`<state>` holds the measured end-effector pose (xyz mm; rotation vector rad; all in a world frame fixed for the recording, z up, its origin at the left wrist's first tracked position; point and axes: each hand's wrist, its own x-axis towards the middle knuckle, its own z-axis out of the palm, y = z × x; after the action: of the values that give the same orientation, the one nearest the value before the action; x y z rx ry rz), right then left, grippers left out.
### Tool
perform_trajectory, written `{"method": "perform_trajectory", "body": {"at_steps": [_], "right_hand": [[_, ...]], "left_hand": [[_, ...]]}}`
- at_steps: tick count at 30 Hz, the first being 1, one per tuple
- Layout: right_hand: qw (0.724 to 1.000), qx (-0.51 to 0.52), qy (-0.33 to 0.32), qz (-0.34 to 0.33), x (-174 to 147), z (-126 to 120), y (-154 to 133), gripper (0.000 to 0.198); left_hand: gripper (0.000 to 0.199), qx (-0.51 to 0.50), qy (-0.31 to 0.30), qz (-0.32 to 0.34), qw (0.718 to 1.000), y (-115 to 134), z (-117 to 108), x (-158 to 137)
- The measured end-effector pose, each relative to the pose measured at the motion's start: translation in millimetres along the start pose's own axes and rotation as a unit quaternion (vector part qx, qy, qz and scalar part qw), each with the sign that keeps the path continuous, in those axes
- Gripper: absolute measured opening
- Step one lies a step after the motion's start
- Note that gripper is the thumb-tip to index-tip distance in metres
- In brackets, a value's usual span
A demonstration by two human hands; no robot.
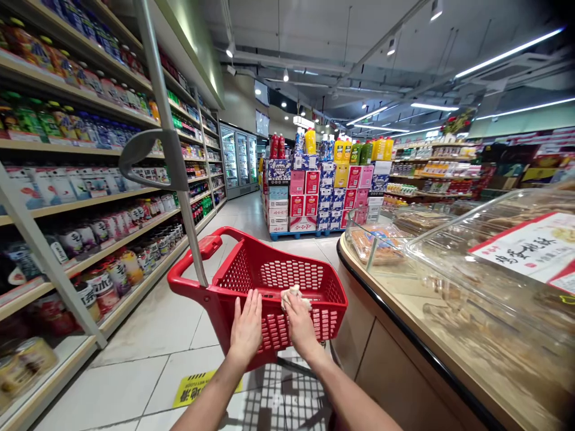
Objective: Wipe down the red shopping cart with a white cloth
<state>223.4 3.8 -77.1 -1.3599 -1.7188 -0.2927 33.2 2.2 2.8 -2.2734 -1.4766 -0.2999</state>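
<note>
A red plastic shopping cart (287, 272) with honeycomb-like holes in its walls stands in front of me. My left hand (247, 326) lies against the near side of its basket, fingers stretched out and holding nothing. A crumpled off-white cloth (294, 294) is under the fingers of my right hand (302, 326), pressed at the cart's near rim. The cart's grey metal pole (167, 96) rises at the left, with a grey plastic grip (153, 158) partway up. Inside the basket I see nothing but red plastic.
Shelves of bottled drinks (81, 131) line the left side. At the right, a counter (381, 293) with clear food bins (485, 263) stands close to the cart. Stacked drink cartons (318, 200) stand ahead. A yellow floor sticker (193, 388) lies below on pale tiles (153, 329).
</note>
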Motion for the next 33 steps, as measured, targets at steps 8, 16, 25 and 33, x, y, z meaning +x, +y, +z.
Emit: {"method": "perform_trajectory", "body": {"at_steps": [8,16,25,33], "right_hand": [[0.995,-0.052,0.053,0.062,-1,-1,6,0.052],[0.998,-0.028,0.05,0.01,4,1,-7,0.052],[0.995,0.074,-0.017,-0.069,37,33,-81,0.055],[0.997,0.068,0.023,0.006,36,27,-65,0.052]], "left_hand": [[0.063,0.016,0.027,-0.026,0.999,-14,8,-7],[0.064,0.002,0.029,-0.034,0.999,-21,4,-11],[0.061,-0.011,0.058,-0.049,0.997,-31,0,-11],[0.062,-0.027,0.075,-0.07,0.994,-50,-11,-11]]}}
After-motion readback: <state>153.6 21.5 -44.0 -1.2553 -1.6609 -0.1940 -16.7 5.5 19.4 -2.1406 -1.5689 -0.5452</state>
